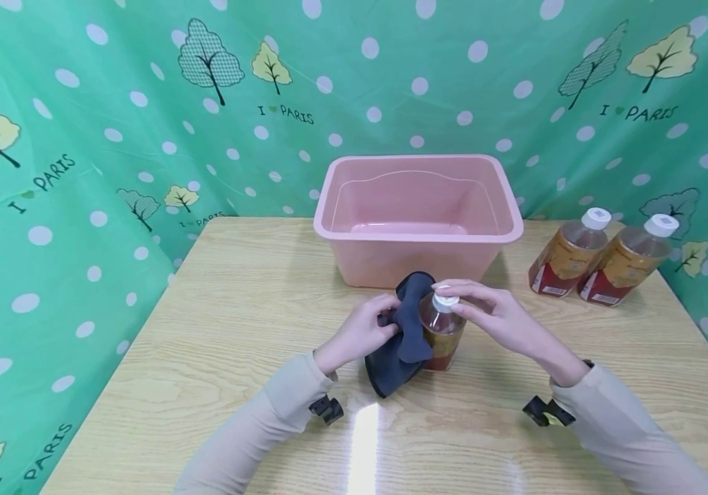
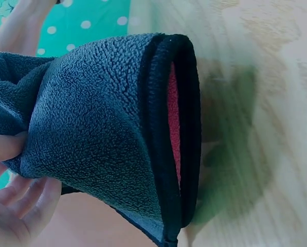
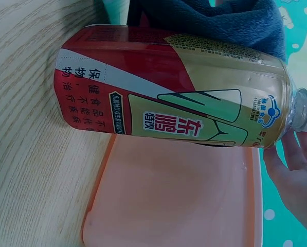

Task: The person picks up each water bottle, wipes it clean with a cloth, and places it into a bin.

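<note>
My left hand (image 1: pixel 371 323) grips a bunched dark blue-grey cloth (image 1: pixel 399 361) with black edging. In the left wrist view, the cloth (image 2: pixel 96 118) hangs in folds from thumb and fingers, and a strip of its pink inner side shows. The cloth lies against the left side of a drink bottle (image 1: pixel 443 344) standing on the table. At the bottle's white cap my right hand (image 1: pixel 496 316) pinches with thumb and fingers. Close up in the right wrist view, the bottle (image 3: pixel 174 87) has a red and gold label.
A pink plastic bin (image 1: pixel 418 261) stands just behind the hands. Two similar capped bottles, one (image 1: pixel 567 254) beside the other (image 1: pixel 626 261), stand at the table's back right. A green polka-dot curtain (image 1: pixel 366 82) hangs behind the wooden table (image 1: pixel 224 330).
</note>
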A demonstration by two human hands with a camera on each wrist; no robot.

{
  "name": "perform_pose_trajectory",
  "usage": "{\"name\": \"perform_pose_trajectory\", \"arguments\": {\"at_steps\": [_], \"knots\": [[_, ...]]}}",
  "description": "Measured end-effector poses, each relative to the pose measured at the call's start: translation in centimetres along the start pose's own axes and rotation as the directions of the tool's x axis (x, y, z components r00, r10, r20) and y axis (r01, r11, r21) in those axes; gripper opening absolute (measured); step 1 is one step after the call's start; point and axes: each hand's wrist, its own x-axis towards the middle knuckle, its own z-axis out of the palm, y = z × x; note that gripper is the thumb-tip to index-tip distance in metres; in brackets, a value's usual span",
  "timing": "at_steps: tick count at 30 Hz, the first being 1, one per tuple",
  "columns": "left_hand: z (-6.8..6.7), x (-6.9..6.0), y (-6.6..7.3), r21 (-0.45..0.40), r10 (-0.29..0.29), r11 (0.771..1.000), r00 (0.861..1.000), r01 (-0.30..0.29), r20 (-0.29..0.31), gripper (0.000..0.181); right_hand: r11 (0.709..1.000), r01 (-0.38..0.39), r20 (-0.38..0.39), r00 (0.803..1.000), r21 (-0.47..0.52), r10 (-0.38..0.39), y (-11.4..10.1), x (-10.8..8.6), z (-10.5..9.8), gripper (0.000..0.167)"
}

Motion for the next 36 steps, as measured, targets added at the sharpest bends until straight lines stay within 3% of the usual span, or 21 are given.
{"name": "perform_pose_trajectory", "arguments": {"at_steps": [7,13,23,36], "knots": [[0.6,-0.2,-0.6,0.027,-0.002,1.000,1.000,0.002,0.017,0.024,0.999,-0.034,0.015,0.999,-0.001,0.034,-0.1,0.0,-0.1,0.032],[1.1,-0.3,-1.4,0.086,0.015,0.996,0.999,-0.018,0.036,0.022,1.000,-0.012,0.019,1.000,0.014,0.012,-0.1,-0.1,-0.2,0.032],[1.8,-0.4,-2.4,0.183,-0.035,0.983,0.991,0.010,0.130,0.021,1.000,-0.003,0.032,1.000,0.029,0.002,0.1,0.0,-0.2,0.032],[2.5,-0.4,-3.4,0.236,-0.060,0.972,0.980,0.014,0.188,0.018,1.000,-0.020,0.020,1.000,0.019,0.019,0.0,0.0,-0.2,0.031]]}}
